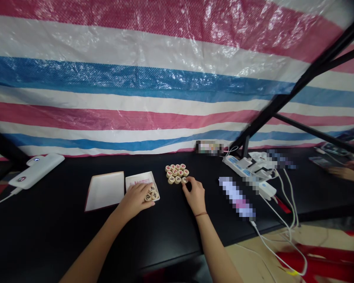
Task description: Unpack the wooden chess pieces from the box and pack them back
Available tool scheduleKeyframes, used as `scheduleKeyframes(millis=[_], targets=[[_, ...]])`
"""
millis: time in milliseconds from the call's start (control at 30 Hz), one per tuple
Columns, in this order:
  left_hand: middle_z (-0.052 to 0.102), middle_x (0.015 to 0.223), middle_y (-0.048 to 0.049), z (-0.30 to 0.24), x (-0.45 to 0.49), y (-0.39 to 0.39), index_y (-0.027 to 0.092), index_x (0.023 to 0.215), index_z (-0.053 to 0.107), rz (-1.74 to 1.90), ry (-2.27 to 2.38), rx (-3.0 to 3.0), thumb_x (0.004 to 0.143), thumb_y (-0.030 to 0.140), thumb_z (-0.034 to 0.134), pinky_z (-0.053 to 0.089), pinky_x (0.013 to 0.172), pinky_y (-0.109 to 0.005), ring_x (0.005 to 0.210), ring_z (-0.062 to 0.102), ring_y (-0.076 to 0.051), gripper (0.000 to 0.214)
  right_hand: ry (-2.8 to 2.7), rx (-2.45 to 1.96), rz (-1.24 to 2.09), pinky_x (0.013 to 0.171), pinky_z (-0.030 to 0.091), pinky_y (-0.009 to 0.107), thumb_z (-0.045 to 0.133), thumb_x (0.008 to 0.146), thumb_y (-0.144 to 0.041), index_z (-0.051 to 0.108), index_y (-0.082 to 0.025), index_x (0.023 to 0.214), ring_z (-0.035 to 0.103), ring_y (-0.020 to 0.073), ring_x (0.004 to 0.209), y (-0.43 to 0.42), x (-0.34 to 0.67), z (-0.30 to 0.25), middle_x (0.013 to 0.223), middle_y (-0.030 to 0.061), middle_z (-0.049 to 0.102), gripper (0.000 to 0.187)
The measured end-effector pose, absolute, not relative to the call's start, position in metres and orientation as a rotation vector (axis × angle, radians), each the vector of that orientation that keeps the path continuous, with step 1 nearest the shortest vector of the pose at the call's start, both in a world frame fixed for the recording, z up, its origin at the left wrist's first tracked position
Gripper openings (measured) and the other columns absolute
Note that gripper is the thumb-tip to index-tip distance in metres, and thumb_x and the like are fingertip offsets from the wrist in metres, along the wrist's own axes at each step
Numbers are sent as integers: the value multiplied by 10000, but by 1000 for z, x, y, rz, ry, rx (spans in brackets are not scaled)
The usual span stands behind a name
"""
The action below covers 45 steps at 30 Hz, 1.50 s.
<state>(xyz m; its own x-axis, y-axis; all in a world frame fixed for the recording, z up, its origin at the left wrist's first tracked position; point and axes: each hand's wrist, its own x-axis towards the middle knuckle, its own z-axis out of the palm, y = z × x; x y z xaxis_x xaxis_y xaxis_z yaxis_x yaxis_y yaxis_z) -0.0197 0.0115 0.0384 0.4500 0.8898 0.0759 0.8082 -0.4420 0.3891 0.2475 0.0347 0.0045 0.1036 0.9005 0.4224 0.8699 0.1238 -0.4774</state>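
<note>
Several round wooden chess pieces (pixel 176 173) with red and black characters lie grouped on the black table (pixel 61 232). My right hand (pixel 195 195) reaches to the near right piece of the group, its fingertips pinched on it. My left hand (pixel 135 198) rests in a small white box (pixel 141 181), fingers curled over a few pieces (pixel 152 193) lying in the box's near right corner. The box lid (pixel 105 190) lies flat just left of the box.
A white power bank (pixel 37 169) with a cable sits at the far left. A power strip (pixel 247 173) with plugs and white cables lies at the right. A striped tarp (pixel 153 82) hangs behind the table, black frame bars cross at right, and another person's hand (pixel 345 173) shows at the far right.
</note>
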Motion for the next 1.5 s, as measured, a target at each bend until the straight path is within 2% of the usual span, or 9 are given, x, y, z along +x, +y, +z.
scheduleKeyframes(millis=[167,267,333,433,533,833,1033,1267,1500], targets=[[578,1309,-100,39,-21,11,214,1300,507,399,1435,2379,810,440,627,357,1011,-406,1203,509,-284,553,-1775,-1705,22,776,420,364,461,875,-335,595,-193,1061,568,256,952,34,248,8,1002,94,671,269],[556,1331,-105,41,-19,11,214,1315,494,444,1482,2398,744,546,660,328,1018,-443,1222,462,-318,681,-1747,-1558,-86,809,422,367,439,890,-283,595,-175,1054,566,248,981,21,234,22,1055,118,647,250],[574,1300,-105,44,-16,11,210,1301,510,502,1535,2427,765,585,615,332,990,-458,1195,453,-327,662,-1831,-1425,-83,822,423,354,453,894,-276,593,-172,1039,578,233,962,9,216,31,1021,112,647,227],[643,1152,-102,48,-11,13,200,1167,612,526,1628,2469,915,438,453,366,897,-426,1076,497,-291,381,-2154,-1317,85,757,434,340,567,835,-401,520,-147,1205,606,235,870,-5,185,39,949,98,654,451],[665,1048,-93,49,-6,13,201,966,676,460,1647,2520,933,278,420,373,814,-389,997,520,-269,269,-2304,-1372,182,708,432,341,614,802,-456,453,-125,1281,620,250,834,-6,162,37,927,96,660,605],[702,882,-40,51,-4,14,215,916,642,619,1710,2313,896,330,498,378,831,-378,920,590,-233,186,-2184,-1363,331,755,416,343,648,799,-409,490,-160,1221,613,249,927,-1,156,36,1018,90,653,515],[699,902,-25,61,-1,10,221,905,624,943,1455,2124,885,344,509,447,818,-331,852,624,-185,170,-1977,-1228,283,828,383,343,567,886,-289,583,-200,1077,621,190,900,-3,158,40,1008,54,674,211],[711,914,-14,60,-6,6,224,990,611,1116,1411,1762,850,363,553,522,787,-287,822,661,-158,205,-1666,-1287,155,856,475,350,532,863,-278,646,-172,1037,620,211,952,6,196,38,1012,100,666,233],[698,999,-37,47,-14,14,232,1068,627,1167,1378,1605,824,356,589,556,798,-290,868,680,-165,277,-1518,-1708,92,744,502,349,508,833,-410,654,-124,1084,642,221,771,28,261,13,858,103,696,407]])
